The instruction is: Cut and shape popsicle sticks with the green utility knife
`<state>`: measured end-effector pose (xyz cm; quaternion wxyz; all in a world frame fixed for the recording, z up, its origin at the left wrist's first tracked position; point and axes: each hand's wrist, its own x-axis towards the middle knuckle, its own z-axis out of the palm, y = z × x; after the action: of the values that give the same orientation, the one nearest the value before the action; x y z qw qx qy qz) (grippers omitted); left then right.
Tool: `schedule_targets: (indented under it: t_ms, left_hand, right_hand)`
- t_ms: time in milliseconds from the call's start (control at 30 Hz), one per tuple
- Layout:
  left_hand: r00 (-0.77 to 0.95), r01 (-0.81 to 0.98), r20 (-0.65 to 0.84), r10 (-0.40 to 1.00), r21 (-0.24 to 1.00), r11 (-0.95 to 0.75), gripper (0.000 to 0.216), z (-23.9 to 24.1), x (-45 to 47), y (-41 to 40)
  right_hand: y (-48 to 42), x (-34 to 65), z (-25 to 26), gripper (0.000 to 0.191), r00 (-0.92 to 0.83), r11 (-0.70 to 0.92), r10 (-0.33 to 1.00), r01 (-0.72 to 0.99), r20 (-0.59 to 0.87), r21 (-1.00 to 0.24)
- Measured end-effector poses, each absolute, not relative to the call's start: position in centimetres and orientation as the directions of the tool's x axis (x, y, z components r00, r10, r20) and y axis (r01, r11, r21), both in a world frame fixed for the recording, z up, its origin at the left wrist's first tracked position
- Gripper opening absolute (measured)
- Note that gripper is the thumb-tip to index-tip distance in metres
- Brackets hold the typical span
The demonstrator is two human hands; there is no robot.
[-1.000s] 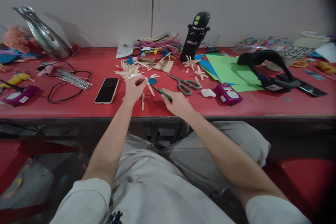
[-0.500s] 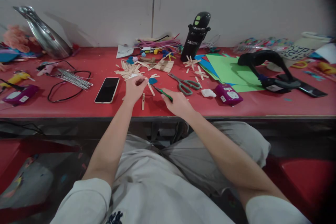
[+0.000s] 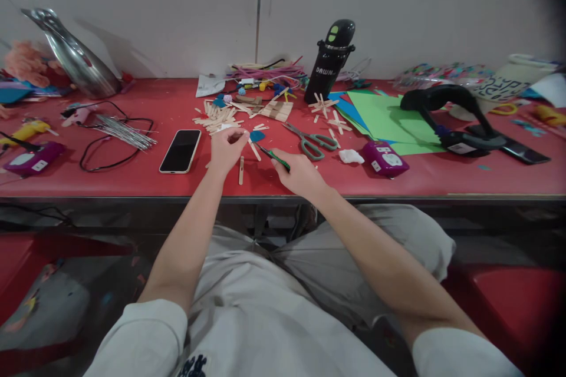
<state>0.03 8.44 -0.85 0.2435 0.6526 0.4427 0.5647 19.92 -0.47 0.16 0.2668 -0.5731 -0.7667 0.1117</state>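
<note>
My right hand (image 3: 301, 174) is wrapped round a green and black craft knife (image 3: 281, 160), whose thin dark tip points left and away from me. Near that tip, a wooden craft stick (image 3: 255, 151) lies slanted on the red table. My left hand (image 3: 227, 148) has thumb and forefinger brought together just left of the stick's far end; what they pinch is too small to tell. Beyond the fingertips is a small blue piece (image 3: 257, 135). Another craft stick (image 3: 241, 171), with a dark mark on it, lies between my hands, closer to the table edge.
A phone (image 3: 180, 151) lies left of my left hand. Loose craft sticks (image 3: 216, 116) are heaped behind it. Grey-handled scissors (image 3: 312, 142), crumpled white tissue (image 3: 351, 156) and a purple box (image 3: 385, 159) lie to the right. A black bottle (image 3: 327, 65) stands behind, beside green paper (image 3: 389, 115).
Almost nothing differs. Both hands keep their places and grips, with only a tiny shift of the right hand and knife.
</note>
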Motion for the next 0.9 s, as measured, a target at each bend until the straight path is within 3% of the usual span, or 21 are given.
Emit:
schedule_targets:
  t_ms: [900]
  left_hand:
    - [0.004, 0.284, 0.533, 0.846, 0.811, -0.512, 0.008, -0.93, 0.07, 8.45]
  right_hand:
    - [-0.90, 20.04, 0.26, 0.045, -0.200, 0.331, 0.931, 0.814, 0.305, -0.476]
